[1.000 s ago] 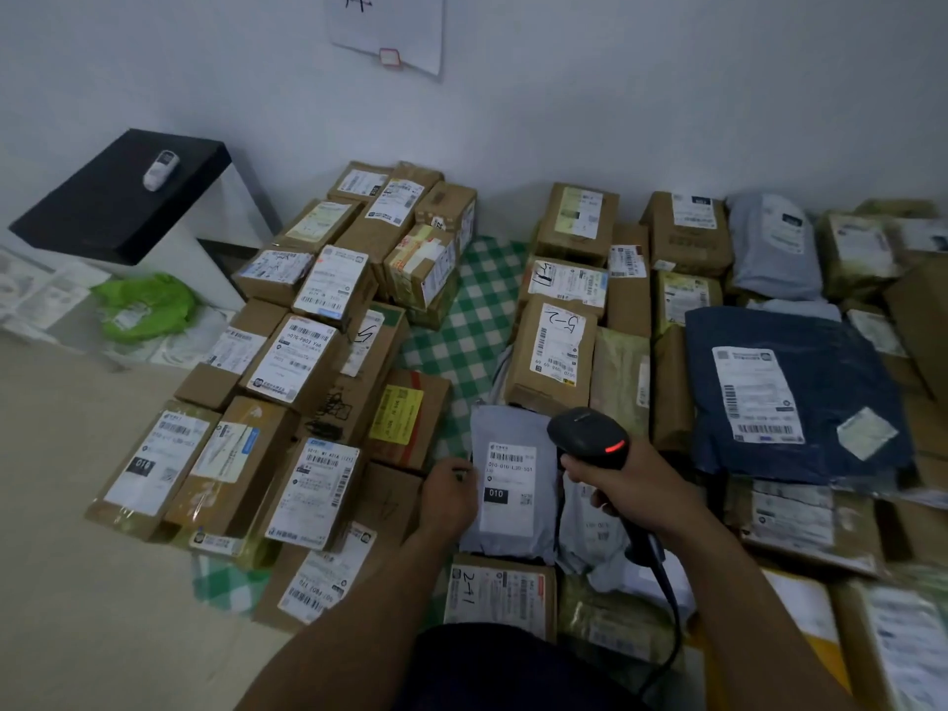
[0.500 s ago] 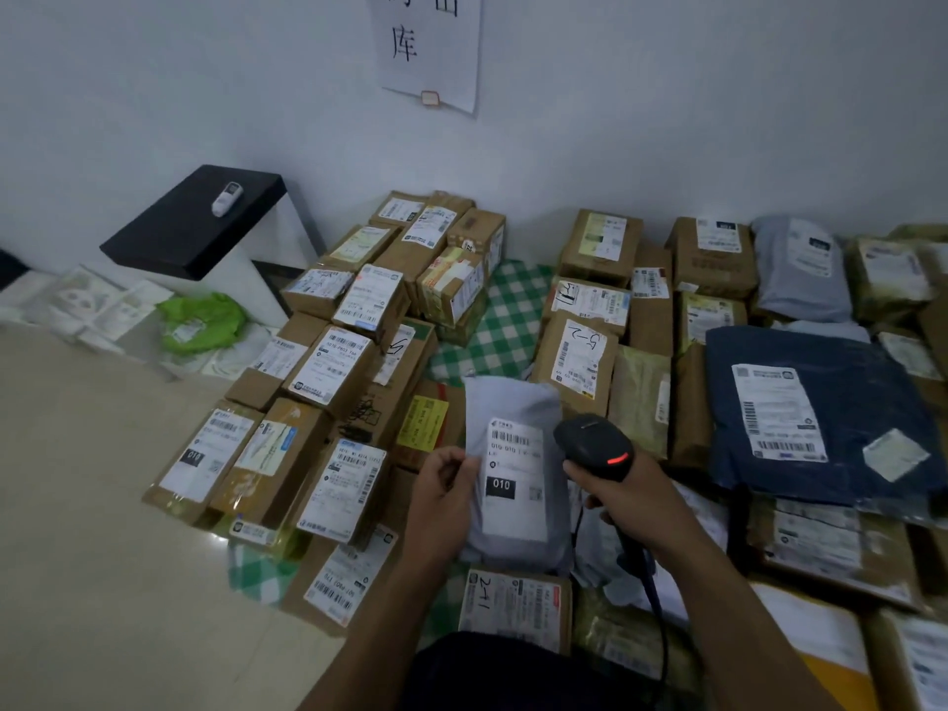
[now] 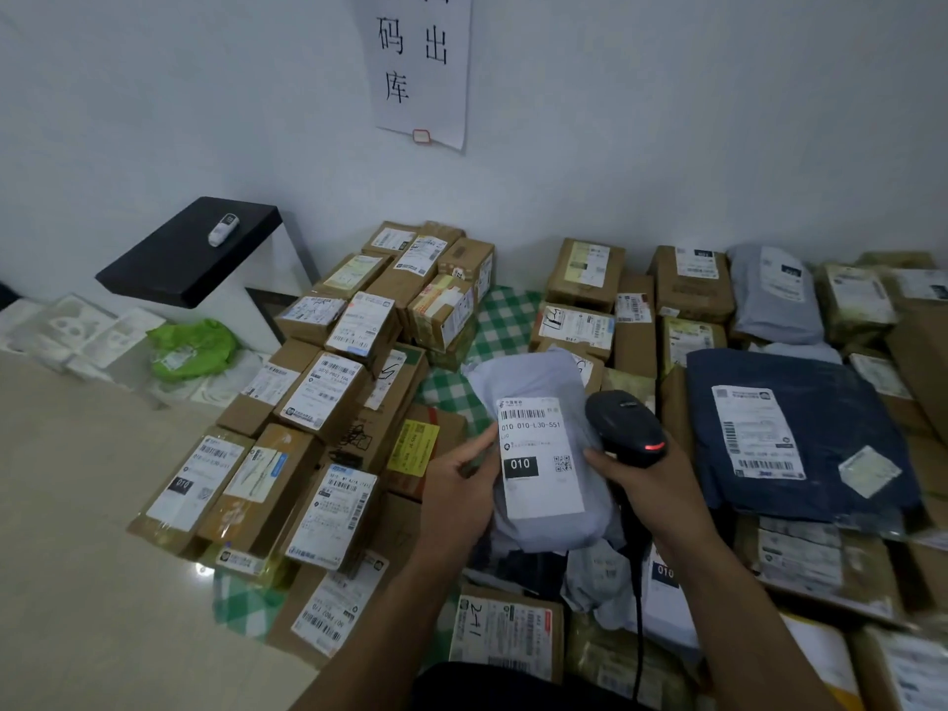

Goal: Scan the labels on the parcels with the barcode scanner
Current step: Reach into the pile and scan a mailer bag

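Observation:
My left hand point(image 3: 461, 492) grips the left edge of a grey poly mailer point(image 3: 533, 372) and holds it up in front of me, its white label point(image 3: 538, 456) marked 010 facing the camera. My right hand point(image 3: 651, 497) grips the handle of a black barcode scanner point(image 3: 623, 425), whose head sits just right of the label with a red light lit. The scanner's cable point(image 3: 637, 623) hangs down toward me. Many labelled cardboard parcels point(image 3: 328, 387) lie on the floor all around.
A large dark blue mailer point(image 3: 821, 402) lies at right, more boxes point(image 3: 585, 269) stand against the white wall. A green checked cloth point(image 3: 505, 320) shows between the piles. A black-topped stand point(image 3: 190, 254) with a small white device and a green bag point(image 3: 192, 348) are at left. Bare floor lies front left.
My left hand has lifted the grey mailer off the pile and raised it toward me. The scanner in my right hand came up beside the label. The camera tilted upward.

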The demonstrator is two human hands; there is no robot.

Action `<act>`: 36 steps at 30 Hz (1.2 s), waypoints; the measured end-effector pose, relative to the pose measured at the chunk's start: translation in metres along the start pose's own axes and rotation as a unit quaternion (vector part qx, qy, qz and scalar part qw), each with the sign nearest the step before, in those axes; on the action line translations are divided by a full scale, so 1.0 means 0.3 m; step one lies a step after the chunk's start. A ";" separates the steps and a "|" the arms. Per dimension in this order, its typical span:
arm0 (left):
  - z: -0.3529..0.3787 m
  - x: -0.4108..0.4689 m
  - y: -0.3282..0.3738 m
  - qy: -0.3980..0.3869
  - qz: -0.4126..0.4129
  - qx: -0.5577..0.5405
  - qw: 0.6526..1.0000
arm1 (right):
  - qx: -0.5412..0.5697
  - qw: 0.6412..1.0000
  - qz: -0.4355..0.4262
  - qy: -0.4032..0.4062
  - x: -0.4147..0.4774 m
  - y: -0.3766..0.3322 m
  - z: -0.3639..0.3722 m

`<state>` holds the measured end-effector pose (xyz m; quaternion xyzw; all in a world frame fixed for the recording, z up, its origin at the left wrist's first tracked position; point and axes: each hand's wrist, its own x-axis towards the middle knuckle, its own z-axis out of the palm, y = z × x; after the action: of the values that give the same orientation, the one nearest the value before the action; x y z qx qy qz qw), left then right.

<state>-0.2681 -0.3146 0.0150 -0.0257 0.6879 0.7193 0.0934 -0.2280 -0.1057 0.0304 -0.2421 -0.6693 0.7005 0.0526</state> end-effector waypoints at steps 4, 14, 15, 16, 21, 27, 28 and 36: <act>0.019 -0.006 0.009 -0.014 -0.019 -0.007 1.000 | -0.006 0.999 -0.031 0.016 0.001 -0.020 -0.004; 0.009 0.054 0.030 0.060 0.061 0.049 0.995 | -0.087 0.994 -0.066 -0.015 -0.028 -0.114 0.010; 0.009 0.072 0.028 0.077 0.066 0.055 0.993 | -0.092 0.993 -0.057 -0.038 -0.033 -0.132 0.016; 0.010 0.089 0.024 0.088 0.070 0.059 0.992 | -0.093 0.993 -0.041 -0.068 -0.038 -0.151 0.024; 0.021 0.153 0.020 0.092 0.098 0.061 0.989 | -0.108 0.979 0.013 -0.172 -0.033 -0.218 0.075; 0.008 0.194 0.023 0.124 0.065 0.034 0.990 | -0.101 0.975 0.034 -0.195 -0.018 -0.246 0.114; 0.006 0.197 0.019 0.128 0.058 0.034 0.989 | -0.103 0.974 0.036 -0.197 -0.018 -0.248 0.118; -0.019 0.200 0.003 0.138 0.050 0.021 0.989 | -0.113 0.970 0.052 -0.210 -0.018 -0.249 0.142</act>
<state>-0.3278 -0.3144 0.0057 -0.0883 0.7093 0.6984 -0.0373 -0.2594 -0.1393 0.1034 -0.1285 -0.7266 0.6574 -0.1532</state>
